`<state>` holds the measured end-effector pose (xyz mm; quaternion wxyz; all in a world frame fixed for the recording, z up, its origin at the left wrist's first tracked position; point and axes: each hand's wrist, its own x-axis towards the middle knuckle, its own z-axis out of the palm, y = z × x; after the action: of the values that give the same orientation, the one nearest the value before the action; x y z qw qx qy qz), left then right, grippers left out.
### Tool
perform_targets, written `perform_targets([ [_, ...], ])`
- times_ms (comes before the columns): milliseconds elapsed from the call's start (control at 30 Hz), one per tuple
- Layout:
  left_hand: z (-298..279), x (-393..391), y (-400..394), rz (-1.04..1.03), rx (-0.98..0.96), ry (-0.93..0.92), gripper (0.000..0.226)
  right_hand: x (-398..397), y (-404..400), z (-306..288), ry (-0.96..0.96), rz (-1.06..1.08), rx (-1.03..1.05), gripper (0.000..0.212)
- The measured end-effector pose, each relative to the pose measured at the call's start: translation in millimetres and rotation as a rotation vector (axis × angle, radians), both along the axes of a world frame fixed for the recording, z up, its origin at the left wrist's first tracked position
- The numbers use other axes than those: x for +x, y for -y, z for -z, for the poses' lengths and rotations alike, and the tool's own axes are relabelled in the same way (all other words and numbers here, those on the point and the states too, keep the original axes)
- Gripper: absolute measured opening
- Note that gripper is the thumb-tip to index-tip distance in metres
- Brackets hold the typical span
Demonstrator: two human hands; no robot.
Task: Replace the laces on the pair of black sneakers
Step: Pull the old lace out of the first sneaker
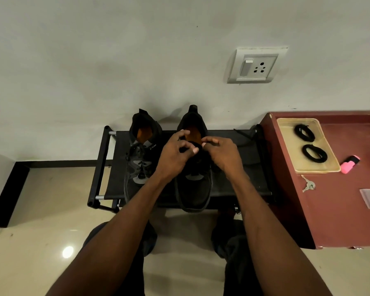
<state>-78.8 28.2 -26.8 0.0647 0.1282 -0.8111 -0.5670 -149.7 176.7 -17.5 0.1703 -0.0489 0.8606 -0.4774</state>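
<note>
- Both sneakers sit mid-shoe rack (239,184), toes at its front edge; open fabric lies toward the right end.
- Left hand (175,155) and right hand (221,153), fingers curled, pinch the lace at the right sneaker (195,189) tongue.
- Left sneaker (140,159) is laced.
- Two coiled black laces (310,143) lie in the tray (320,168) on the maroon cabinet (338,221).

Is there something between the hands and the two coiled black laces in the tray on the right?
Nothing visible blocks it. The two coiled black laces lie uncovered in the shallow beige tray on the maroon cabinet, beside the right hand.
</note>
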Motion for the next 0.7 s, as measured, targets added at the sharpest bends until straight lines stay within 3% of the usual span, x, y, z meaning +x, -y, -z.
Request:
perform_targets([
  [167, 5.3, 5.6, -17.1, -0.666, 1.093, 0.014, 0.018, 9.5, 4.0, 0.7, -0.059, 0.015, 0.036, 0.02],
  [233, 0.5, 6.9, -21.1, -0.74, 1.156, 0.042, 0.012, 15.6, 5.2, 0.7, -0.106, 0.0, 0.075, 0.023],
  [300, -6.9, 9.2, -19.6, -0.68, 0.847, 0.04, 0.009, 19.6, 4.7, 1.2, -0.118, 0.006, 0.084, 0.025],
  [367, -11.4, 12.4, -14.9, -0.514, 0.254, -0.001, 0.021, 20.9, 3.1, 1.6, -0.107, -0.001, 0.08, 0.026],
  [433, -11.5, 12.2, -10.8, -0.277, -0.181, -0.088, 0.032, 20.7, 1.8, 1.5, -0.107, -0.015, 0.082, 0.027],
  [600, 10.8, -0.2, -14.6, 0.085, -0.659, 0.012, 0.031, 19.3, 5.2, 4.1, -0.155, -0.044, 0.158, 0.03],
  [700, 11.9, -2.9, -11.2, 0.114, -0.583, -0.007, 0.022, 15.4, 6.7, 5.7, -0.177, -0.057, 0.197, 0.028],
])
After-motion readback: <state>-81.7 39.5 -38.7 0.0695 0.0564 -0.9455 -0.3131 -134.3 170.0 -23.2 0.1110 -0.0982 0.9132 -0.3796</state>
